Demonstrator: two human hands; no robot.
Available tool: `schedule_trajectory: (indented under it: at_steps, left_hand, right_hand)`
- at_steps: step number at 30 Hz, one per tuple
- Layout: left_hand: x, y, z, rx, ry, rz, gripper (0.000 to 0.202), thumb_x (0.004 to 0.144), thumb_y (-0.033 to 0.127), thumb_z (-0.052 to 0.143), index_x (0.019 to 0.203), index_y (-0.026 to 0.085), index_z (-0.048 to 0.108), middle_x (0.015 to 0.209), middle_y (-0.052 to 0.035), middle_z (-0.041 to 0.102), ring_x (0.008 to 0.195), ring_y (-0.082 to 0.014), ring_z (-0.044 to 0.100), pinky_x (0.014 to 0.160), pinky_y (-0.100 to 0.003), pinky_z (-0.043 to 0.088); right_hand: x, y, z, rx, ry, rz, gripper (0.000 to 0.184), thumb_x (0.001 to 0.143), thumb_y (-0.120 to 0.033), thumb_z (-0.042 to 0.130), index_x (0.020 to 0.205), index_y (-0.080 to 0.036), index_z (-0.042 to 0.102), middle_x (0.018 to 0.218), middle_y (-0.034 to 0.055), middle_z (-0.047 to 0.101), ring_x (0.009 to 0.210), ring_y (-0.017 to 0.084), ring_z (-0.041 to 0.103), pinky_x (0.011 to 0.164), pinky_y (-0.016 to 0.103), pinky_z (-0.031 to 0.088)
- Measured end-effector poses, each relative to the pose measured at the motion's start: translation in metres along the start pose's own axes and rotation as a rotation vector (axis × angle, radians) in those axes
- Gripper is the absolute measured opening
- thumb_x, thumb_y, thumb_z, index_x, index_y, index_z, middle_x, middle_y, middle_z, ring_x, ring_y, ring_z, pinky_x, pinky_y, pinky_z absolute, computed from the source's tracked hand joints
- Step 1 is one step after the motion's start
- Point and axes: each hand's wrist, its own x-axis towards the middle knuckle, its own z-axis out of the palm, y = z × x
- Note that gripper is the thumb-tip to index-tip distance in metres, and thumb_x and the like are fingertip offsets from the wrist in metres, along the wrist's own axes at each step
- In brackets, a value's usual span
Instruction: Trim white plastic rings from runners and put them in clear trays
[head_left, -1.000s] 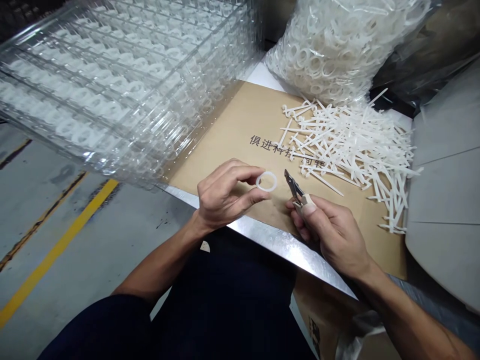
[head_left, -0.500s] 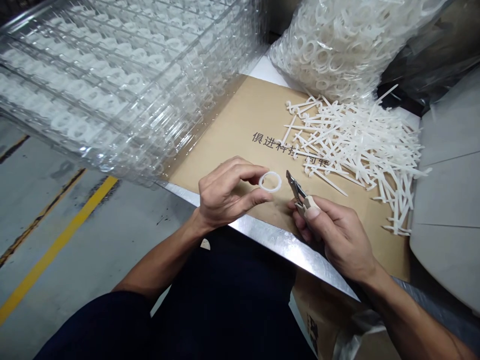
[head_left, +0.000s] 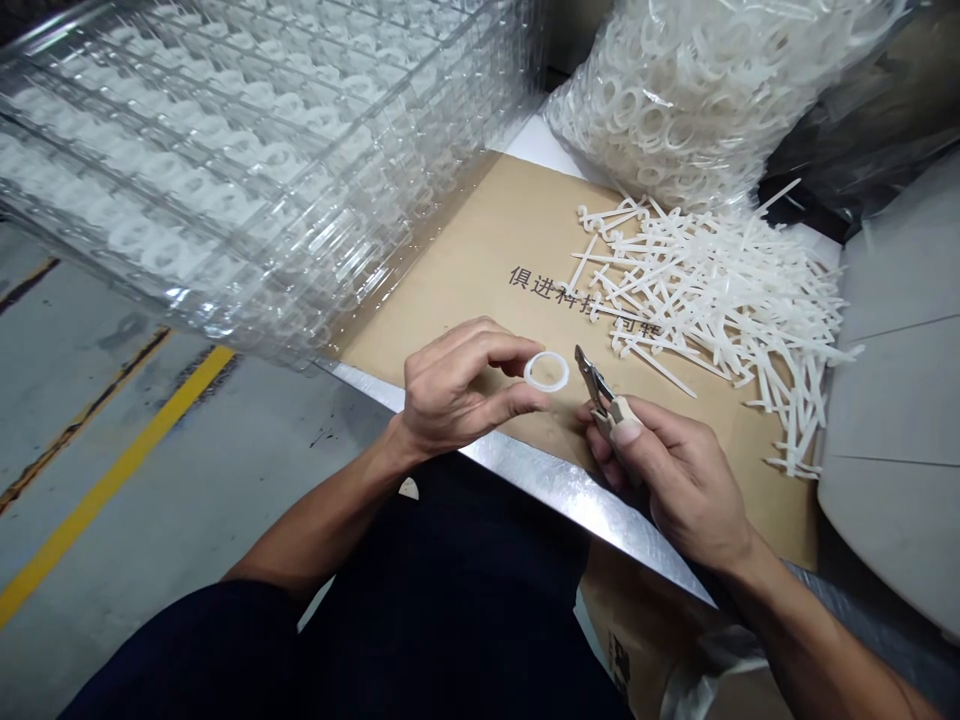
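I'm seeing a milky-white plastic ring (head_left: 528, 372) standing out against a tan cardboard sheet (head_left: 450, 250) printed with black characters, dark steel side cutters (head_left: 589, 378) showing beige grips, a white tangle of plastic strips (head_left: 712, 290), and a yellow stripe (head_left: 112, 480) crossing a grey concrete floor (head_left: 225, 480).

- The ring (head_left: 546, 386) I'm pinching: matt white plastic
- My cutters (head_left: 591, 383): smooth grey metal tips
- Cardboard sheet (head_left: 480, 260): matt brown, slightly rough
- Surface edge (head_left: 555, 487): glossy metal
- Stacked trays (head_left: 225, 170), upper left: glossy clear plastic
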Motion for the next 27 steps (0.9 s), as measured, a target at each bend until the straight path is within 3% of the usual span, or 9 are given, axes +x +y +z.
schedule_trajectory:
  at_steps: [27]
  left_hand:
    - [-0.0028, -0.0031, -0.0008, -0.078, -0.029, 0.041, 0.035, 0.09, 0.04, 0.081, 0.112, 0.014, 0.072, 0.079, -0.0038, 0.071, 0.071, -0.0131, 0.067, 0.068, -0.026, 0.056]
  right_hand:
    - [-0.0024, 0.0025, -0.0006, 0.028, -0.003, 0.0, 0.038, 0.106, -0.056, 0.054, 0.104, -0.02, 0.069, 0.078, -0.0001, 0.059, 0.061, 0.014, 0.049, 0.056, 0.03, 0.039]
